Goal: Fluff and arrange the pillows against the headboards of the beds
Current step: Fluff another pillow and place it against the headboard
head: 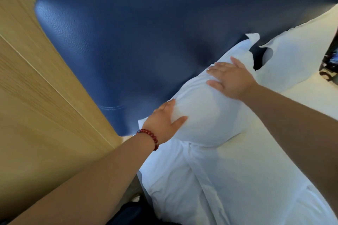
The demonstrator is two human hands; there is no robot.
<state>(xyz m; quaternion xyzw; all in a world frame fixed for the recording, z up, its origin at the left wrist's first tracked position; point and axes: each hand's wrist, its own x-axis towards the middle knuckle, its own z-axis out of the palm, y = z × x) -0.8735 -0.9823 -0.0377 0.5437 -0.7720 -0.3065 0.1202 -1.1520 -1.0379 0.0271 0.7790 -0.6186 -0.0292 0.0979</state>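
Note:
A white pillow (204, 113) leans against the blue padded headboard (139, 42) at the head of the bed. My left hand (164, 124), with a red bead bracelet on the wrist, presses flat against the pillow's near left end, thumb spread over the front. My right hand (230, 78) lies flat on the pillow's upper right part, fingers straight and spread. A second white pillow (300, 56) stands against the headboard further right, its corner touching the first.
White bedding (228, 184) covers the mattress below the pillows. A light wood wall panel (40, 97) runs along the left behind the headboard. A dark object (329, 65) shows at the right edge beyond the second pillow.

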